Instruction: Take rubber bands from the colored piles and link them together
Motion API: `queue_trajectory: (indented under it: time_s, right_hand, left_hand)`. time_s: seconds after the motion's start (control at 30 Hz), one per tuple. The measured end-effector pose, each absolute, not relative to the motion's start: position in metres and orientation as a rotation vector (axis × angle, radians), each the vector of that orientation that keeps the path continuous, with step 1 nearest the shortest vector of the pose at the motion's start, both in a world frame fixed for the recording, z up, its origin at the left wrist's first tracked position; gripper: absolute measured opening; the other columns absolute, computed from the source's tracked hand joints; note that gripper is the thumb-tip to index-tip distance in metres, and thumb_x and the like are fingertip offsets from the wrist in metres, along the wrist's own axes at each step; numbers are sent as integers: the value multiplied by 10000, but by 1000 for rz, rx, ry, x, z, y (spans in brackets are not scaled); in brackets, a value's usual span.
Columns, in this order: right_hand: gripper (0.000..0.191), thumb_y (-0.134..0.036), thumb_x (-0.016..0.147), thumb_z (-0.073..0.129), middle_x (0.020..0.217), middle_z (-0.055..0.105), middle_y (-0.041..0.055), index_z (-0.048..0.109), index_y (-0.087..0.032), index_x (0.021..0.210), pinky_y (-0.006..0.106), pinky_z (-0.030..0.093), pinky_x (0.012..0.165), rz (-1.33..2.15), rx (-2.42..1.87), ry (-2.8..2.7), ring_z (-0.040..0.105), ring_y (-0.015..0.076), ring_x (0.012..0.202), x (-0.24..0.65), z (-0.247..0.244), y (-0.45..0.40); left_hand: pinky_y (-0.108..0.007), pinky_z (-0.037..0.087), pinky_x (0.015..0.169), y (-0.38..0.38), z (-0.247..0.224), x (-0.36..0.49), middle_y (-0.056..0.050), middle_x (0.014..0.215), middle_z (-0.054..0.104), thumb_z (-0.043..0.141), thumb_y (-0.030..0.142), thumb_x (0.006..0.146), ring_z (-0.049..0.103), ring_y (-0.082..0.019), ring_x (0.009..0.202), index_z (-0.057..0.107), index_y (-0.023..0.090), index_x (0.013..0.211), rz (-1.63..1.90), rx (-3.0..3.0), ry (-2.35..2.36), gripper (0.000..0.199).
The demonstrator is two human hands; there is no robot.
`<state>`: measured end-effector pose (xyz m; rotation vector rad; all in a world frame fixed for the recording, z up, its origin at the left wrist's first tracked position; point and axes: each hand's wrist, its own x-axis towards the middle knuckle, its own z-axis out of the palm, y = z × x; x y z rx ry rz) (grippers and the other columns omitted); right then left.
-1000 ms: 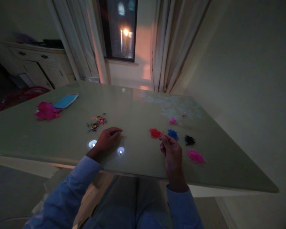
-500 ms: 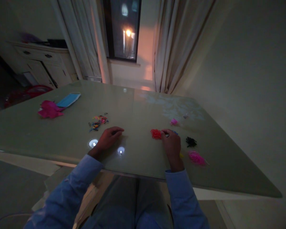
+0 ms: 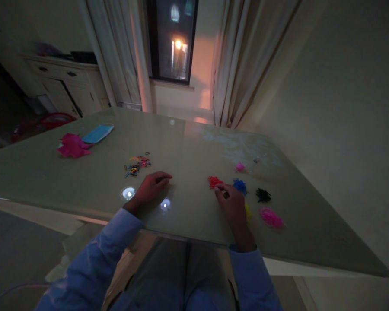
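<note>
My left hand (image 3: 153,186) rests on the glossy table, fingers pressed together; whatever is between them is too small to make out. Up and left of it lies a mixed pile of small coloured bands (image 3: 138,166). My right hand (image 3: 229,202) is closed in a pinch at the near edge of a red pile (image 3: 214,182); I cannot make out anything in its fingertips. Beside that hand are a blue pile (image 3: 240,186) and a yellow pile (image 3: 248,213), partly hidden by the hand. Farther right sit a black pile (image 3: 263,195) and a bright pink pile (image 3: 271,217).
A pink crumpled piece (image 3: 74,146) and a blue face mask (image 3: 98,134) lie at the table's left. Behind the piles are a small pink item (image 3: 239,167) and a clear scrap (image 3: 256,160). The table's front edge runs below my wrists.
My right hand has moved slightly toward me and away from the blue pile, which now shows more fully. My left hand keeps its pose. The whole view has shifted a little.
</note>
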<state>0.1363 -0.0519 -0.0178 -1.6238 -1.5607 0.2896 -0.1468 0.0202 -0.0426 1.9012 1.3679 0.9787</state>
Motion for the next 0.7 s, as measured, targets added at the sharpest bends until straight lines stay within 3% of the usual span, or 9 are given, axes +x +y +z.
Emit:
queue_trajectory:
  time_s: [0.3, 0.53, 0.7]
  right_hand:
    - [228, -315, 887, 552, 871, 737, 84, 733, -177, 879, 300, 498, 713, 504, -1436, -1757, 658, 199, 752, 111, -41, -87]
    - [263, -406, 877, 595, 824, 723, 65, 740, -188, 868, 282, 500, 674, 667, -1387, -1642, 652, 198, 726, 126, -43, -88]
    - [303, -457, 857, 615, 830, 730, 69, 741, -181, 874, 286, 510, 683, 759, -1396, -1590, 668, 214, 756, 129, -43, -88]
  left_hand:
    - [-306, 544, 742, 18, -43, -146, -69, 879, 752, 522, 370, 839, 670, -192, 765, 750, 158, 949, 1014, 1939, 1368, 331]
    - [-281, 535, 666, 12, -45, -146, -54, 816, 731, 506, 320, 856, 649, -163, 675, 736, 154, 972, 1087, 1892, 1355, 307]
    - [-296, 535, 705, 13, -46, -160, -69, 878, 736, 480, 309, 878, 656, -175, 729, 727, 153, 1009, 1245, 1876, 1514, 320]
